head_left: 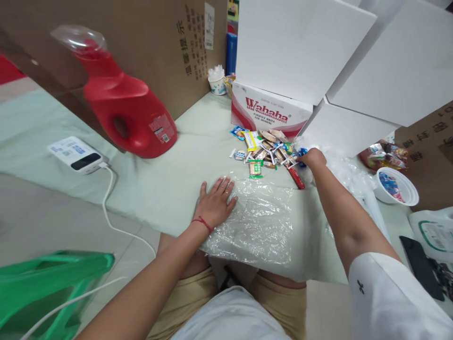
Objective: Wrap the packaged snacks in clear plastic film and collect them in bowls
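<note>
My left hand [214,203] lies flat, fingers spread, on the left edge of a clear plastic bag [260,219] laid out on the cloth-covered table [155,189]. My right hand [314,159] reaches to the right side of a pile of small wrapped snacks [260,153]. Its fingers are pinched at a small blue packet [302,152], partly hidden by the hand. Below the pile's right side is a red stick-shaped packet [296,178]. A green-edged packet [255,168] lies at the near side, close to the bag's top edge.
A white Wahaba-style water box [271,109] stands behind the pile. At left are a red jug [130,108] and a white power bank [76,155] with a cable. Crumpled clear plastic [348,172], a white tub [396,186] and a bottle [433,231] are at right.
</note>
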The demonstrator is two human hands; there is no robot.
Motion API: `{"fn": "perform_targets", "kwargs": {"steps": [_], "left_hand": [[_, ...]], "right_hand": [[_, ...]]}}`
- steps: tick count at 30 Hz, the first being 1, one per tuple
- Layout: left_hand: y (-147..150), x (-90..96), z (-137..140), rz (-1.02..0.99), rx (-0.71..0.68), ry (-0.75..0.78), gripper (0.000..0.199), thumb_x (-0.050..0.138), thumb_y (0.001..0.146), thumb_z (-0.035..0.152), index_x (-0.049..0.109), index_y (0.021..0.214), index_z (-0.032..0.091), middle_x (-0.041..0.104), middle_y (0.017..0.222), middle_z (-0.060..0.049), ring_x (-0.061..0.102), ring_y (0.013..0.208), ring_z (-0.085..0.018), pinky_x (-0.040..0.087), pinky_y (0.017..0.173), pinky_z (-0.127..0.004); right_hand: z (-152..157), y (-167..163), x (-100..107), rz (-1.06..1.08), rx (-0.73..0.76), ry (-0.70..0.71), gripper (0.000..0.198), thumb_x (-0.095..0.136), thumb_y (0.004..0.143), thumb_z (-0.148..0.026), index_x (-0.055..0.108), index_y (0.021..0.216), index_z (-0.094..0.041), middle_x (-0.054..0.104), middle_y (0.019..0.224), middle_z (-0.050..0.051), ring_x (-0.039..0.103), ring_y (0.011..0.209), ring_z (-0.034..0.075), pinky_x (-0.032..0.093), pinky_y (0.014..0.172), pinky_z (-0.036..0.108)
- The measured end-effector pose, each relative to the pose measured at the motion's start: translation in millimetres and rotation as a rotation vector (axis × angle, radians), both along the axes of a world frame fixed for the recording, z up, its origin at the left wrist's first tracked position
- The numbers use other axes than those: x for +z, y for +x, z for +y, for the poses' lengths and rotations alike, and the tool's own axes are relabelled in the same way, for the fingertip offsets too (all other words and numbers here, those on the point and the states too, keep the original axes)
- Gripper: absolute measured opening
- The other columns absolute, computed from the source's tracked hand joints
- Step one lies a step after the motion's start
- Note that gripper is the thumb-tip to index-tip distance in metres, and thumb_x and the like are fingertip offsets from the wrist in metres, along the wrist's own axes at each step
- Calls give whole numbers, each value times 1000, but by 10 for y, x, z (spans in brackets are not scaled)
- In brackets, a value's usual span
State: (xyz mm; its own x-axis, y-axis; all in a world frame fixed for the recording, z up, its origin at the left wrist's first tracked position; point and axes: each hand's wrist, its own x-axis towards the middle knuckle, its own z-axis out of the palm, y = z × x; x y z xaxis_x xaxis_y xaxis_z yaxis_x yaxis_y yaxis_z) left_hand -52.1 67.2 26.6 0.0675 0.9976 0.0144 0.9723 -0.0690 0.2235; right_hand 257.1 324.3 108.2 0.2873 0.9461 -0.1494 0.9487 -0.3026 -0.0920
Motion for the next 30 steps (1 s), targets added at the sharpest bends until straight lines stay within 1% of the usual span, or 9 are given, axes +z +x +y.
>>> {"fn": "perform_targets", "kwargs": {"steps": [2,4,6,8,12,15,20,25,30], "left_hand": [[6,5,-4,-6,5,-3,59,31,106,49,37,162,31,34,170,-6,29,158,-28,6,128,-65],[11,8,-9,-10,6,3,60,30,106,49,37,162,31,33,171,-5,28,159,-28,5,128,-65],[14,8,-14,-16,9,10,60,29,106,50,37,162,30,33,171,-5,27,159,-28,5,129,-64],[14,5,-16,-21,13,13,60,29,106,50,37,162,29,32,171,-5,27,159,-27,4,129,-64],[13,8,-15,-21,15,4,61,28,106,50,37,162,27,30,172,-6,27,159,-26,6,128,-65],[18,21,-13,-11,14,-3,62,28,105,51,36,162,27,30,172,-6,27,159,-27,8,128,-67],[33,41,-18,0,13,-1,62,29,105,50,36,162,29,32,171,-6,28,159,-28,9,127,-67],[40,48,-24,-9,18,6,62,29,105,50,37,162,28,33,171,-6,28,159,-28,9,128,-66],[35,44,-20,-15,14,11,62,29,105,50,37,162,27,33,171,-6,28,159,-28,8,128,-66]], "right_hand": [[-138,-7,157,-42,80,85,57,69,89,-53,70,117,-3,69,113,28,61,113,39,47,86,46],[-370,-12,305,-84,215,232,51,68,91,-48,70,120,-6,69,110,26,51,123,44,43,94,55],[-705,-43,399,-75,366,373,47,70,91,-42,69,127,-13,68,113,22,43,129,47,38,100,63],[-1118,-121,407,11,550,437,51,73,88,-40,66,135,-20,67,118,19,43,129,46,37,102,65],[-1937,-420,186,210,908,234,59,78,82,-35,64,138,-25,68,121,14,46,131,42,37,107,59],[-2300,-694,-50,254,991,148,58,79,82,-32,64,138,-26,68,126,14,44,135,40,34,111,58],[-2396,-1008,-356,237,957,87,59,81,82,-34,64,138,-26,67,126,13,44,136,40,29,116,59],[-2343,-931,-478,345,923,61,77,86,77,-40,56,146,-22,57,146,15,35,147,40,28,120,57],[-2319,-735,-436,424,936,88,46,84,79,-29,69,122,-23,68,128,8,37,145,38,32,119,55]]}}
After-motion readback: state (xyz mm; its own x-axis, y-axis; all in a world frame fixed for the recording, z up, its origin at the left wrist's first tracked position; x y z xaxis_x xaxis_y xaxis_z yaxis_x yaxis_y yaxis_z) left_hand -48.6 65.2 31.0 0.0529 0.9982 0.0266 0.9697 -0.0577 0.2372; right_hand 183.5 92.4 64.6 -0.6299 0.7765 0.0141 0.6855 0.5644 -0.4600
